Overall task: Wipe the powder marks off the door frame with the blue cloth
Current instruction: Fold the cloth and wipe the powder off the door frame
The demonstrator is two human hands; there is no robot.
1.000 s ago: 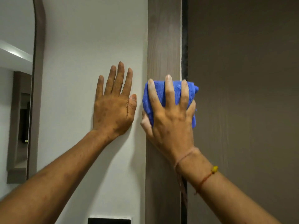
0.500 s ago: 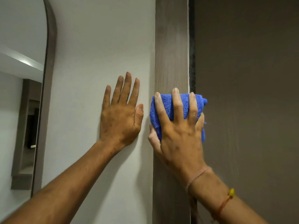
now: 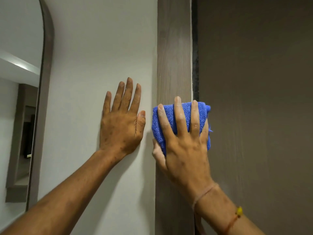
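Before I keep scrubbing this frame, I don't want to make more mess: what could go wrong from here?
Two risks, both judgements. The blue cloth overhangs both edges of the door frame, so powder may smear onto the white wall or the door. The right hand looks dusted pale at its fingers, which could re-mark cleaned wood. The left hand, flat on the wall, might leave prints there.

The cloth (image 3: 169,122) is bright blue with a fine ribbed weave. The door frame (image 3: 174,48) is grey-brown with wood grain. The wall (image 3: 101,48) is pale grey, the door (image 3: 254,99) perhaps dull brown.
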